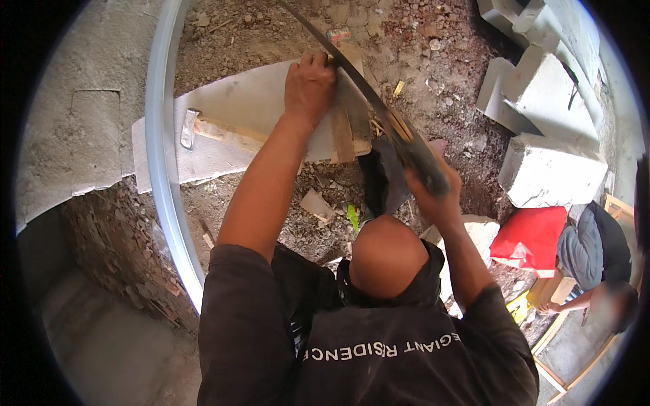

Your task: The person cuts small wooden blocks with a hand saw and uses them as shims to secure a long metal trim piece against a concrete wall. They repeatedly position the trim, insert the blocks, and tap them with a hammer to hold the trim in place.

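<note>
A handsaw (355, 80) slants across the upper middle, its long dark blade running up to the top edge. My right hand (437, 193) is closed round its dark handle. Beside the blade, my left hand (311, 88) has its fingers curled down at the edge of a piece of wood (344, 128); its fingertips are partly hidden. Under that hand lies a pale flat board (244, 88). A hammer (191, 128) with a wooden handle rests on this board, left of my left forearm. My bare knee (389, 254) is bent below the saw.
A pale metal bar (162, 135) curves down the left side, beside a concrete ledge (68, 135) and a sunken pit. White blocks (552, 169) are piled at the right, above a red bag (531, 237). Another person (592, 250) crouches at the lower right near wooden strips. Rubble covers the soil.
</note>
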`<state>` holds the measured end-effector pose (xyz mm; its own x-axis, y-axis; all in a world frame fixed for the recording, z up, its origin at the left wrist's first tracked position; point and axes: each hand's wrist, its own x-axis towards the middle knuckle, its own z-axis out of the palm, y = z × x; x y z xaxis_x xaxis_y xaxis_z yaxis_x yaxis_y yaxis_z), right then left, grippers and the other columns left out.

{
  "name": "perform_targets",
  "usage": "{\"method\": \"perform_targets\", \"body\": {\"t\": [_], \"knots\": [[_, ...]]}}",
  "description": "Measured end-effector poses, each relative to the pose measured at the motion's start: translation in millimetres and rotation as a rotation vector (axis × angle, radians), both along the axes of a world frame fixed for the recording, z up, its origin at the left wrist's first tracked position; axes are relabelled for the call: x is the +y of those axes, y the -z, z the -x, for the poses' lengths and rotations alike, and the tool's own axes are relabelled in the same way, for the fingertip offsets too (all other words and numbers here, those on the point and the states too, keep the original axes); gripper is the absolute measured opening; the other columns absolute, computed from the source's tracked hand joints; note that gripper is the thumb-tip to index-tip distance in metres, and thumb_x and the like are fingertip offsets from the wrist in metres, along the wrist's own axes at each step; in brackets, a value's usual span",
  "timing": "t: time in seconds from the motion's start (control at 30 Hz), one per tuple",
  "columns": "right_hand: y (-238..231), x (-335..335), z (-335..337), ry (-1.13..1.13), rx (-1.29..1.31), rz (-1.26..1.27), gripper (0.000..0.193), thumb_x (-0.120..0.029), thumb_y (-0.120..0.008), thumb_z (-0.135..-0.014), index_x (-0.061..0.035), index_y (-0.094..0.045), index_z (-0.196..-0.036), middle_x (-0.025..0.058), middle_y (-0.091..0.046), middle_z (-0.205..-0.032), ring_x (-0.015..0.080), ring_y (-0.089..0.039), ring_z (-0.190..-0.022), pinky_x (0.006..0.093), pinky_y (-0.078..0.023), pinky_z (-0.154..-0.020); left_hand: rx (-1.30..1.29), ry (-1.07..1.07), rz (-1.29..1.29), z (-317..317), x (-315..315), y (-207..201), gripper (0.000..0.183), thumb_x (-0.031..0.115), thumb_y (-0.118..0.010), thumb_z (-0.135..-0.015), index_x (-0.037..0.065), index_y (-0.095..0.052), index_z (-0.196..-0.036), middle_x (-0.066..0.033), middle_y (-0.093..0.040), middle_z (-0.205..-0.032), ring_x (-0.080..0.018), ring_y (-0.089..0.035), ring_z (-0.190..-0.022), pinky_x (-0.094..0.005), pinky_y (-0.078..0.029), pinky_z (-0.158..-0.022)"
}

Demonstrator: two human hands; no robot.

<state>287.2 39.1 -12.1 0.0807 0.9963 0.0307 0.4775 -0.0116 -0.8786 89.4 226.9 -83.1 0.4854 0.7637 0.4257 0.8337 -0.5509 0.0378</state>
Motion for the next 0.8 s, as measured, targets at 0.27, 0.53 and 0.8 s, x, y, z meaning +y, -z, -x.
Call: {"method": "perform_targets", "body": {"t": [0.27,0.53,0.8], "knots": [[1.9,-128.1,-68.0,0.011,-0.284,-0.145,0.043,-0.005,-0.062,-0.072,0.0023,-0.056,-0.114,0.0138,-0.066,-0.09,0.0204,-0.065,-0.073,0.0292,-0.049,-0.063,-0.009,0.014,0.001,-3.1,0.9,2.0,0.014,0.009,-0.059,-0.072,0.01,-0.065,-0.085,-0.0055,-0.056,-0.085,-0.0252,-0.057,-0.083,-0.037,-0.047,-0.071],[-39.0,-100.7,-88.5,-0.046,-0.097,0.078,0.046,0.0,-0.064,-0.071,0.0035,-0.056,-0.116,0.0098,-0.066,-0.089,0.0138,-0.062,-0.075,0.0252,-0.047,-0.072,0.001,-0.047,0.063,1.4,3.1,0.9,0.016,0.009,-0.06,-0.073,0.009,-0.065,-0.088,-0.0067,-0.055,-0.085,-0.0268,-0.057,-0.084,-0.0375,-0.048,-0.071],[-25.6,-29.6,-65.0,0.02,0.041,0.064,0.046,-0.001,-0.064,-0.073,-0.0009,-0.055,-0.118,0.0084,-0.065,-0.091,0.0105,-0.059,-0.076,0.0244,-0.047,-0.073,0.064,-0.08,0.063,6.9,7.4,-1.1,0.013,0.012,-0.055,-0.077,0.009,-0.066,-0.085,-0.0053,-0.057,-0.089,-0.0242,-0.056,-0.089,-0.0371,-0.047,-0.074]]}}
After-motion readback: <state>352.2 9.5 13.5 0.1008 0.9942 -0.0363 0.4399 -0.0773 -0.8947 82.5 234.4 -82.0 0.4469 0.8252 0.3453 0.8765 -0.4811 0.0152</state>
